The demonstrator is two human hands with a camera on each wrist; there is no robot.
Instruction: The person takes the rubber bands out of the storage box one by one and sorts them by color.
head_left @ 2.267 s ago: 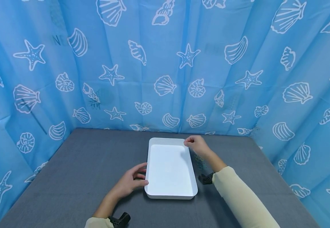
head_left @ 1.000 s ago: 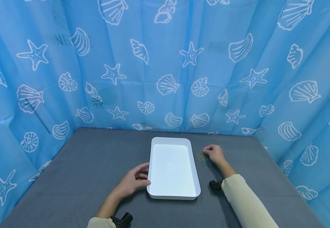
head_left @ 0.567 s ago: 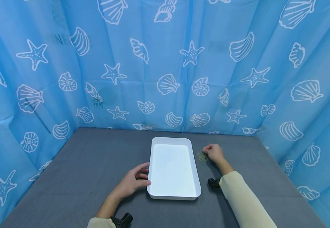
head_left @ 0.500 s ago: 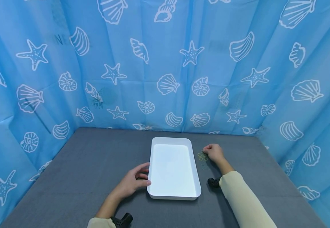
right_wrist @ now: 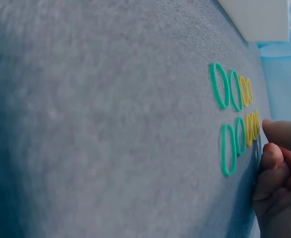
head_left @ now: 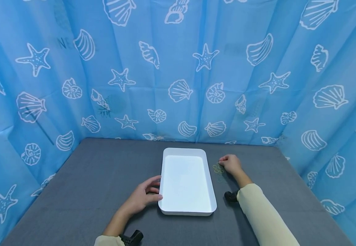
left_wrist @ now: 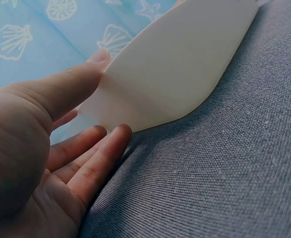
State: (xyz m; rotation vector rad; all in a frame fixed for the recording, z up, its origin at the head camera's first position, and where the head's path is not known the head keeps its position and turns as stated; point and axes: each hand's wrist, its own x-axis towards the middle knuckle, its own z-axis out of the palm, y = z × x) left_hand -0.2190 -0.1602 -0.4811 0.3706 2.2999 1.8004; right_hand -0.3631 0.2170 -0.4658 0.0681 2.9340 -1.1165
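Observation:
An oblong white tray (head_left: 187,184) lies flat on the table. My left hand (head_left: 139,196) holds its left side; in the left wrist view the thumb (left_wrist: 81,82) is at the upper rim and fingertips meet the lower edge. To the right of the tray lie yellow rubber bands (right_wrist: 250,130) and green rubber bands (right_wrist: 228,148) in two rows. My right hand (head_left: 231,164) is at the far end of these rows, fingers curled, thumb and fingertips pinching at the farthest yellow band (right_wrist: 257,124). The fingers partly hide that contact.
Grey cloth covers the table (head_left: 104,177). A blue curtain (head_left: 153,75) with white shells and starfish hangs behind it and along both sides. Each wrist carries a black camera mount, such as the right one (head_left: 231,196).
My right hand has left the tray's far right corner, moving right and nearer to the rubber bands, and has stayed there for about a second. The left hand keeps its place at the tray.

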